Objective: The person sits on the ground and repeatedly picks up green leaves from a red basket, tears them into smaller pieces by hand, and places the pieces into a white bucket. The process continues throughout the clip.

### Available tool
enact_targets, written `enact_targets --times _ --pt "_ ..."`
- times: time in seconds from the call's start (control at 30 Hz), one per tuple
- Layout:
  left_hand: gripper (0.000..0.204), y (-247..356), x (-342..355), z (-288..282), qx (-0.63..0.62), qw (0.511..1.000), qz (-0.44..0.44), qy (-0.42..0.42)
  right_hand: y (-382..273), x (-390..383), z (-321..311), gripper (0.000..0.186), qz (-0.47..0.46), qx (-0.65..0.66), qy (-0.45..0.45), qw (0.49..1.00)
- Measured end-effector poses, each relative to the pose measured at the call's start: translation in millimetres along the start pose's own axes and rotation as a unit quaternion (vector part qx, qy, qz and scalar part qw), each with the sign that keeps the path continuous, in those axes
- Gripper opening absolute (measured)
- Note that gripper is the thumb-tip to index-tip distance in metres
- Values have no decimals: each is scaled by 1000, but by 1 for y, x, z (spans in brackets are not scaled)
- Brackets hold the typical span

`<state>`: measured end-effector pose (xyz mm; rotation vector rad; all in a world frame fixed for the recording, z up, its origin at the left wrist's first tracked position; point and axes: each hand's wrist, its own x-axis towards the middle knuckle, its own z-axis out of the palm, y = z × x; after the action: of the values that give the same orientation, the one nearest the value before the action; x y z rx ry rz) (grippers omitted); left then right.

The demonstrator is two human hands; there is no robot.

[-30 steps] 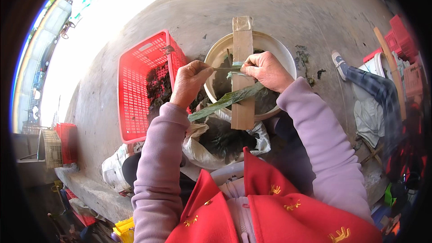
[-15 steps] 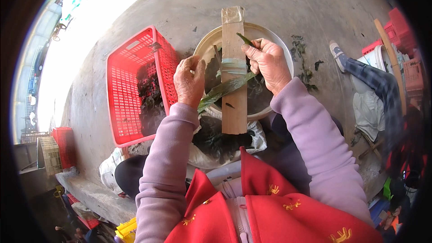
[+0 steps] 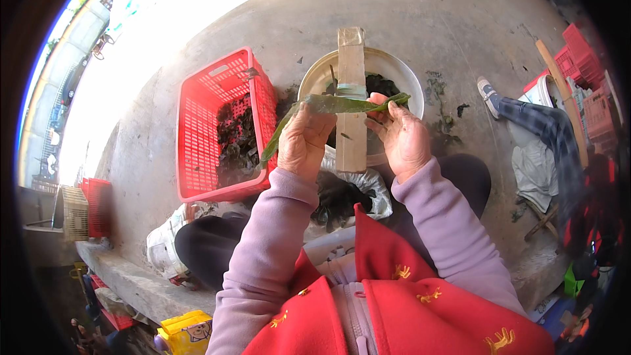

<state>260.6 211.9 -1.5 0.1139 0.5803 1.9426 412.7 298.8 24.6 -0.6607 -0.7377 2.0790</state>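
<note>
A long green strip of seaweed (image 3: pixel 327 104), probably kelp, is stretched crosswise between my two hands. My left hand (image 3: pixel 304 143) grips it near the middle, and its loose end droops left toward the basket. At the other end my right hand (image 3: pixel 404 137) pinches the strip between thumb and fingers. Beneath the strip, a narrow wooden board (image 3: pixel 351 148) with tape wrapped round it lies across a round, pale basin (image 3: pixel 417 89). Dark seaweed shows inside the basin. Below the board, a white sack (image 3: pixel 378 198) holds more dark seaweed between my legs.
A red plastic basket (image 3: pixel 196 158), partly filled with dark seaweed (image 3: pixel 238 144), stands left of the basin. Seaweed scraps (image 3: pixel 437 102) lie on the concrete floor to the right. Farther right is another person's outstretched leg (image 3: pixel 536 118). A yellow package (image 3: pixel 184 332) sits at lower left.
Before, the strip hung slanting low across the board; now it is raised and drawn nearly level between my hands. Both hands have come lower, and my left hand has moved right.
</note>
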Motion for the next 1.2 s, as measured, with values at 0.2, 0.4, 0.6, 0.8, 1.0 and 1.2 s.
enact_targets --times 0.2,0.4,0.6,0.8,1.0,1.2 --pt "15 12 -39 21 194 980 -33 -30 13 -4 3 17 9 9 -62 998" --pt "7 25 -66 35 468 876 -65 -95 34 -17 26 19 8 -111 -218 970" --pt "9 33 -75 38 690 719 53 -73 45 -17 32 18 53 -182 -197 962" --pt "24 41 -72 32 735 581 338 -90 30 -11 18 17 248 -140 -270 920" --pt "17 46 -64 19 779 525 299 -167 27 -10 19 17 261 -174 -242 918" --pt "17 34 -56 -6 412 909 51 -39 25 -15 19 18 199 -273 -255 906"
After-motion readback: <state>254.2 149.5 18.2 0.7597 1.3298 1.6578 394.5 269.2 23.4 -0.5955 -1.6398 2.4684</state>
